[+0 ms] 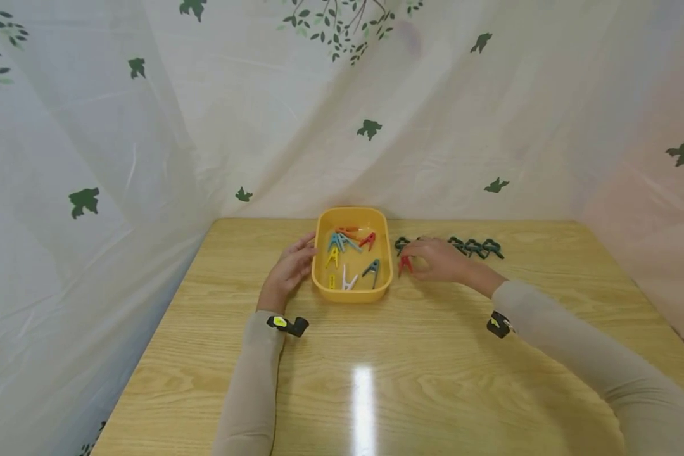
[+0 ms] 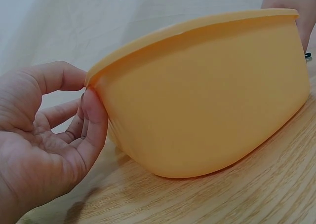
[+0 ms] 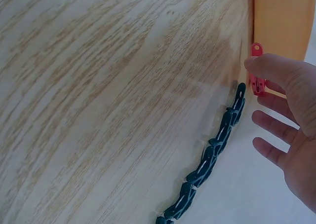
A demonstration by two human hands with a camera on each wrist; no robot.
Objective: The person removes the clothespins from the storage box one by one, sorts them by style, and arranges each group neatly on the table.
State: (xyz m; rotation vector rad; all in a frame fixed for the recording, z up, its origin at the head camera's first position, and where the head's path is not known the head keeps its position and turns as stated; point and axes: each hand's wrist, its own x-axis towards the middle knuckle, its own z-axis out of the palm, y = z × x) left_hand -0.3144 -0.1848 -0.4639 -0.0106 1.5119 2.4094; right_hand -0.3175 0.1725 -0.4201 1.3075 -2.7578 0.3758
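My left hand (image 1: 292, 265) holds the left edge of a yellow plastic basin (image 2: 197, 100), with the thumb and curled fingers at its rim. Between thumb and fingers, my right hand (image 1: 437, 259) pinches a red spring clothespin (image 3: 256, 78), just outside the basin's right wall. Inside the basin lie several loose clothespins, among them a yellow clothespin (image 1: 333, 256), a white clothespin (image 1: 348, 278), a dark grey-blue clothespin (image 1: 372, 271) and a red clothespin (image 1: 368, 240). Part of the row of dark green clips (image 3: 202, 165) is hidden behind the right hand in the head view.
All this stands on a wooden table (image 1: 319, 380), toward its back edge. Behind it hangs a pale curtain (image 1: 296, 126) with green bird shapes. The dark green clips run rightward from the basin along the back. A small yellow label (image 1: 332, 281) shows inside the basin.
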